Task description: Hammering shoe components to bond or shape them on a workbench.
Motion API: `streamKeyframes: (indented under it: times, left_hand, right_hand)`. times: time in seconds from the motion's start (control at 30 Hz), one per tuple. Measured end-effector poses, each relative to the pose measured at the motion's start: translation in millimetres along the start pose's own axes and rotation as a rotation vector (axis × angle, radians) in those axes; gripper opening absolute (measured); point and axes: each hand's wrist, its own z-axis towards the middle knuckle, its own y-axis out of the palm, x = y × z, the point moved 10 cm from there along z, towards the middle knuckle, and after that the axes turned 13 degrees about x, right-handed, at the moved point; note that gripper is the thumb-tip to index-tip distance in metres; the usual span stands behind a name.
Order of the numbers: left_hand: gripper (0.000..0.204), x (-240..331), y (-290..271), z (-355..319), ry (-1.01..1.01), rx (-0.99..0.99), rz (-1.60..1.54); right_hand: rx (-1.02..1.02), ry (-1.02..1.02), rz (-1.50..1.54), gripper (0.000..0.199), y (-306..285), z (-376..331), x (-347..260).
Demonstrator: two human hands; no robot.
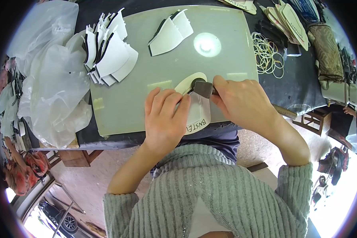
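Head view: R hand (244, 99) closed round the handle of a short dark hammer w/ blocky head (203, 89); L hand (162, 115) lies palm down, fingers slightly spread & bent, at the left edge of the work; can't tell if it pinches anything underneath. Work = 1 thin white panel (196, 107) on a cream, round-ended flat template (184, 85) w/ handwriting, at the near edge of a glossy grey-green slab (226, 47). Hammer head sits over the panel's far end; contact unclear.

Step in hand, prob.: tapping the panel flat along its edge. Next stroke calls for L fingertips clear of the head & panel held steady.

Farther out: 2 piles of white curved panels w/ black edging, bigger (115, 55) at left, smaller (168, 35) at far middle. Cream elastic loops (261, 49) right of slab; translucent plastic bags (51, 83) at left.
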Motion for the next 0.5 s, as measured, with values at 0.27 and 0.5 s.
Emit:
streamKeyframes:
  times: [0.27, 0.5]
  left_hand:
    - [0.027, -4.4, 2.4, 0.9, -0.07, -0.018, -0.106]
    - [0.025, -5.5, 0.7, 1.3, -0.073, 0.008, -0.108]
  right_hand:
    - [0.01, 0.001, -0.009, 0.035, -0.3, -0.3, 2.9]
    - [0.059, -0.034, 0.022, 0.036, -3.4, 2.0, -4.5]
